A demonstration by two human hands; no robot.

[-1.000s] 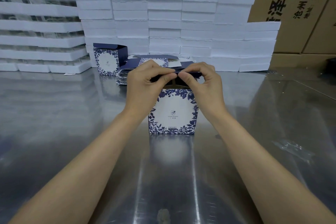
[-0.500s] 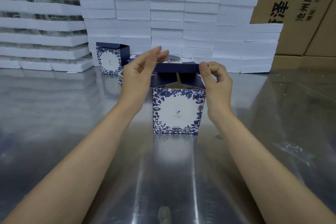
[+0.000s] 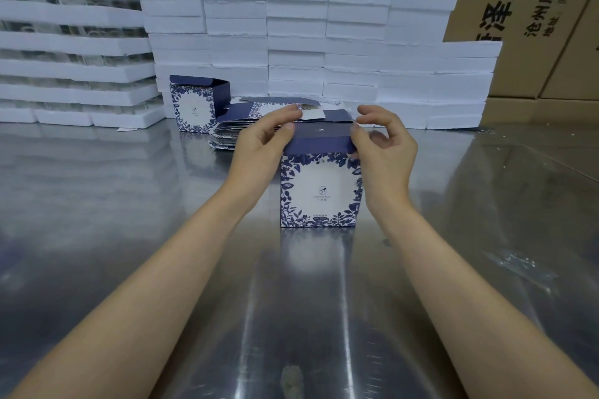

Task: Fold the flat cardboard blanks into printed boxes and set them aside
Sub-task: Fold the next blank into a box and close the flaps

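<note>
Steel table [image 3: 129,236]: two boxes [image 3: 321,191], perhaps one blank-stack [image 3: 233,129].

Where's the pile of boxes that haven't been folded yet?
The stack of flat blanks lies on the steel table, left of centre, right of the finished box and before the white foam trays.

desk: shiny metal top [image 3: 97,204], pretty reflective
front middle: printed box [image 3: 321,191] standing upright
further back: second printed box [image 3: 194,105], flat blanks pile [image 3: 259,126] just beside it
back edge: white foam trays [image 3: 291,42] stacked in columns
</note>
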